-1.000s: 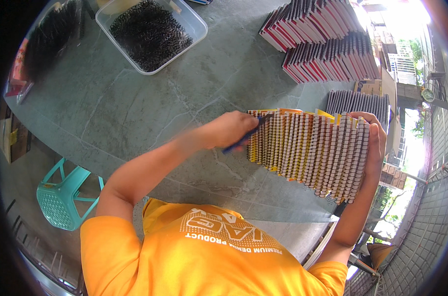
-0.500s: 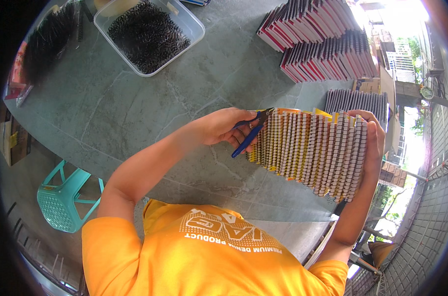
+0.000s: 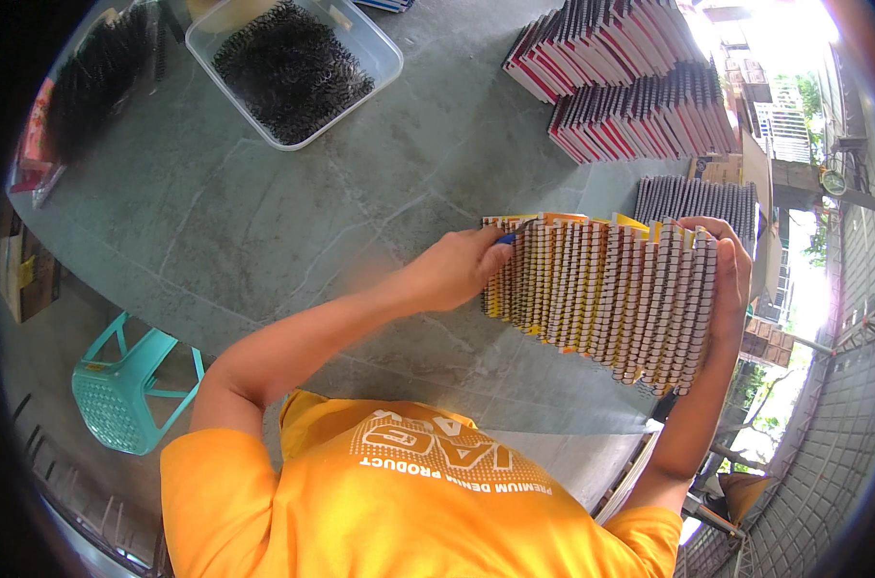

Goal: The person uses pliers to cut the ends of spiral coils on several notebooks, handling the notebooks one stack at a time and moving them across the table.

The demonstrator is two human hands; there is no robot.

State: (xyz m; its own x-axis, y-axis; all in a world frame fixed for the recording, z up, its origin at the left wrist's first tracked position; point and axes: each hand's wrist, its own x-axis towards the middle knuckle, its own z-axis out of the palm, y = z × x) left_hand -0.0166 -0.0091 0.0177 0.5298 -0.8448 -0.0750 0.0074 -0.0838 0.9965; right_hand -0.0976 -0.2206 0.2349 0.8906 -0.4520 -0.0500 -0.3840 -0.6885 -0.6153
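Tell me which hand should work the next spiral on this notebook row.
Left. The left hand holds the blue-handled tool against the notebook row; the right hand grips the row's far end.

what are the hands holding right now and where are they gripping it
Left hand grips a blue-handled tool by its handle at the notebook row's left end; right hand clasps the row's right end.

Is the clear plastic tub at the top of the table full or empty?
Nearly full. The clear tub has no lid on it, and a heap of black wire coils covers most of its bottom.
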